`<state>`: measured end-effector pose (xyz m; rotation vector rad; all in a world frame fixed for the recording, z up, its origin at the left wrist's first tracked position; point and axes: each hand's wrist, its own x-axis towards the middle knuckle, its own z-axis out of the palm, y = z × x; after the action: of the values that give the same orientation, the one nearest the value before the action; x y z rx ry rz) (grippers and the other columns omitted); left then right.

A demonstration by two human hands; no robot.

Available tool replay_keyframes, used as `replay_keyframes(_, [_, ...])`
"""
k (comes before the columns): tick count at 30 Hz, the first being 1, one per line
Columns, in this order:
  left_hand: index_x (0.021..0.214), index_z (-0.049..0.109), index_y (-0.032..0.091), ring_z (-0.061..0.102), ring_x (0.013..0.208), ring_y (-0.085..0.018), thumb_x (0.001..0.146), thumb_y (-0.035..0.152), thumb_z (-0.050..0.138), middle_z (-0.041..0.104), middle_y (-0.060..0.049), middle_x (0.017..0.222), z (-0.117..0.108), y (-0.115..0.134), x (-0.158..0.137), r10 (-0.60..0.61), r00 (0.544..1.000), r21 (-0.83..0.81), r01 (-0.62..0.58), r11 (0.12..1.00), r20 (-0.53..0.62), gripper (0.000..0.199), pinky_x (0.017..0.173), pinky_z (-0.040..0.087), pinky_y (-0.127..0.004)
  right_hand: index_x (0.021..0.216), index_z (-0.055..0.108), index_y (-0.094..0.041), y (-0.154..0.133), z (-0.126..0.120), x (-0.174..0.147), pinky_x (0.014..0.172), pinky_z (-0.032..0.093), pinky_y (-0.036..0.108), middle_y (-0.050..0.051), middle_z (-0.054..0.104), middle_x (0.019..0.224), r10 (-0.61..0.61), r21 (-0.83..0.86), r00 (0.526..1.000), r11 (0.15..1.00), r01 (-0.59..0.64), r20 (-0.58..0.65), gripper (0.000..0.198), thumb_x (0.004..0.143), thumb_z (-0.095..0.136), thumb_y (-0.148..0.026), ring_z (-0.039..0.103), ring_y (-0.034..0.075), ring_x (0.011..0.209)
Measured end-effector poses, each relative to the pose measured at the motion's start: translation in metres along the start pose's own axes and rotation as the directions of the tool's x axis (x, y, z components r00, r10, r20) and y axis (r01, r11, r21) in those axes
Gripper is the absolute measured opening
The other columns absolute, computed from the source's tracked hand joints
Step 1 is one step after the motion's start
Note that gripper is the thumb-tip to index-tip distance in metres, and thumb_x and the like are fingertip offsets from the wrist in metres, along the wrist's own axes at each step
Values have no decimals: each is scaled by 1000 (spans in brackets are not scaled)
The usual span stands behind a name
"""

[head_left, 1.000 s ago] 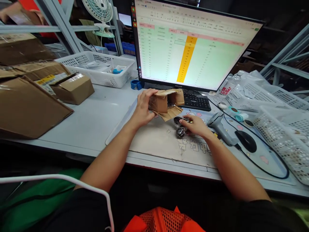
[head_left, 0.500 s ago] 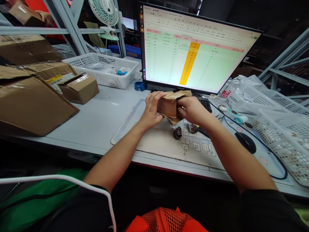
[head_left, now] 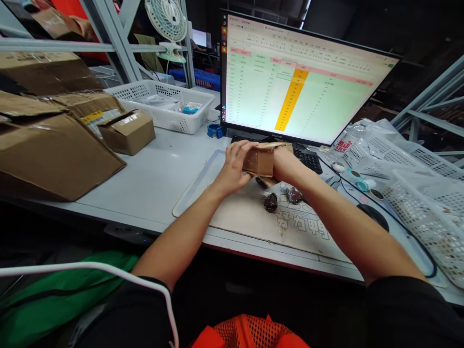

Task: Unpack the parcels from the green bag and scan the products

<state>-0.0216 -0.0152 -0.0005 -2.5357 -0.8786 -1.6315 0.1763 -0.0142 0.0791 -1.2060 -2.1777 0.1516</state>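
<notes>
My left hand [head_left: 236, 166] is wrapped round the left side of a small open cardboard box [head_left: 264, 162], tilted above the desk mat. My right hand [head_left: 285, 162] reaches into the box's open right side, and its fingers are hidden by the cardboard. Below the box, a dark item in clear plastic wrap [head_left: 270, 202] lies on the mat [head_left: 239, 212]. Right beside it, close to my right forearm, is a second dark wrapped item [head_left: 293, 195]. Another dark thing [head_left: 261, 182] shows just under the box's lower flap.
A monitor [head_left: 311, 82] with a spreadsheet stands behind a black keyboard [head_left: 308, 160]. Several cardboard boxes [head_left: 54, 150] and a white basket [head_left: 188, 123] are on the left. Blue tape [head_left: 216, 130] sits near the monitor. White baskets [head_left: 416, 212] and a mouse [head_left: 373, 215] are on the right.
My right hand has gone deeper into the box. A dark thing now shows beneath the box's flap. The whole view has shifted slightly.
</notes>
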Motion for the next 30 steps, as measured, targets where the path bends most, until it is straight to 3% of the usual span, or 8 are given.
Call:
replay_keyframes(4, [154, 36, 33, 45, 145, -36, 88, 33, 78, 49, -13, 152, -15, -18, 5, -90, 983, 62, 101, 993, -159, 79, 125, 36, -59, 107, 80, -29, -15, -40, -35, 101, 58, 49, 6, 78, 112, -109, 7, 968, 994, 113, -226, 19, 98, 64, -25, 72, 28, 106])
replay_keyframes(8, [158, 23, 33, 40, 153, -35, 91, 53, 80, 39, -16, 161, -22, -33, 6, -205, 934, -54, 198, 979, -292, 91, 123, 41, -57, 111, 80, -28, -3, -51, -73, 94, 62, 48, 5, 79, 107, 119, 327, 873, 944, 48, -473, 18, 96, 72, -36, 74, 26, 98])
replay_keyframes(13, [160, 16, 33, 44, 153, -35, 85, 62, 84, 39, -21, 164, -15, -56, 3, -360, 904, -199, 318, 927, -232, 106, 114, 53, -54, 104, 78, -24, 43, -24, -104, 65, 58, 35, 3, 76, 86, 489, 758, 830, 639, -131, -268, 35, 77, 87, -44, 68, 19, 70])
replay_keyframes(16, [156, 26, 30, 67, 129, -35, 82, 58, 86, 56, -20, 148, -16, -75, -3, -573, 811, -309, 518, 798, -121, 99, 103, 60, -58, 100, 77, -21, 58, -10, -114, 54, 49, 28, 2, 75, 83, 617, 858, 770, 474, -199, -163, 45, 66, 91, -45, 62, 15, 62])
replay_keyframes(19, [147, 40, 24, 75, 108, -37, 76, 50, 91, 70, -18, 124, -31, -96, -16, -745, 667, -305, 714, 631, 23, 92, 96, 63, -63, 99, 77, -20, 65, -3, -121, 51, 42, 25, 2, 73, 79, 666, 864, 741, 421, -276, -87, 47, 62, 89, -45, 57, 13, 58])
replay_keyframes(24, [150, 43, 23, 72, 116, -46, 59, 47, 103, 73, -20, 120, -69, -110, -34, -777, 585, -106, 809, 578, 231, 112, 100, 58, -73, 98, 78, -18, 78, 3, -128, 56, 46, 26, 0, 69, 71, 675, 837, 737, 424, -347, -36, 42, 64, 81, -43, 56, 13, 58])
replay_keyframes(27, [163, 33, 25, 30, 156, -60, 43, 49, 109, 48, -24, 160, -80, -73, -26, -723, 691, 27, 723, 690, 7, 144, 121, 26, -87, 101, 78, -18, 83, 5, -129, 65, 52, 29, 2, 75, 82, 630, 790, 772, 513, -336, -81, 41, 70, 74, -45, 62, 15, 67])
replay_keyframes(30, [166, 30, 37, 6, 166, -51, 69, 58, 98, 25, -9, 176, -75, 2, -5, -339, 893, 69, 373, 925, -296, 120, 132, 12, -77, 103, 78, -19, 80, 5, -130, 77, 57, 35, 6, 77, 96, 603, 708, 783, 621, -338, -155, 39, 78, 67, -46, 67, 19, 81])
